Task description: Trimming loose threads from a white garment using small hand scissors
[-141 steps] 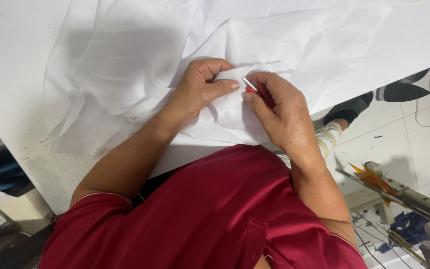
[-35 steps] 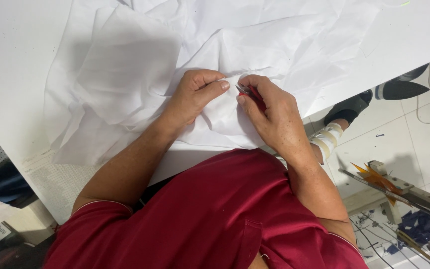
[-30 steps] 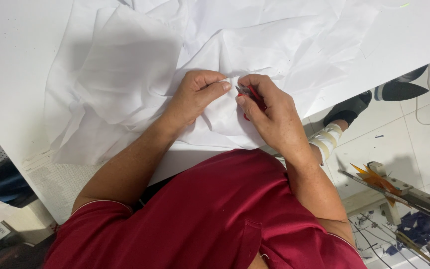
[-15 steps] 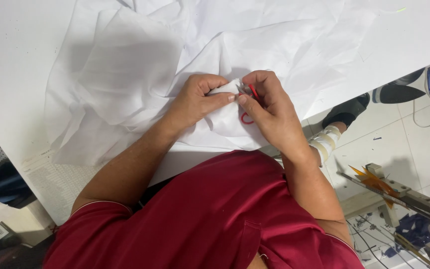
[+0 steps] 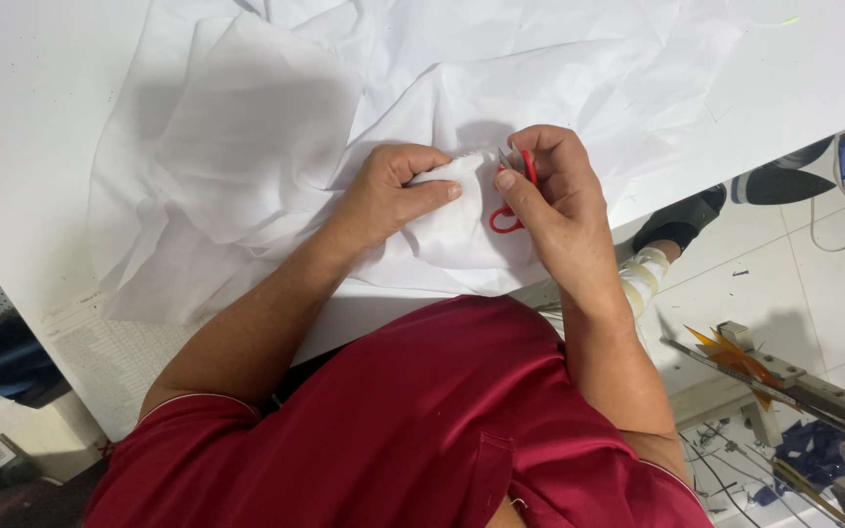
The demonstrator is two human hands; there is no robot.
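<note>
white cloth (image 5: 462, 210) pinched in left hand (image 5: 388, 191); right hand (image 5: 555, 196) grips small red scissors (image 5: 512, 200).

White table (image 5: 22, 117); crumpled white fabric (image 5: 246, 166) spread directly on it, covering most.

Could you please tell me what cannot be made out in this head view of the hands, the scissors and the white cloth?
- Blades of the red-handled scissors, head view: mostly hidden by the right hand and the fold of white cloth; open or shut cannot be told.
- The spot being cut: too small, covered by the left hand.
- Far edge of the cloth: cut off by the top of the picture.
- Floor items at right: small, partly cut off.
</note>
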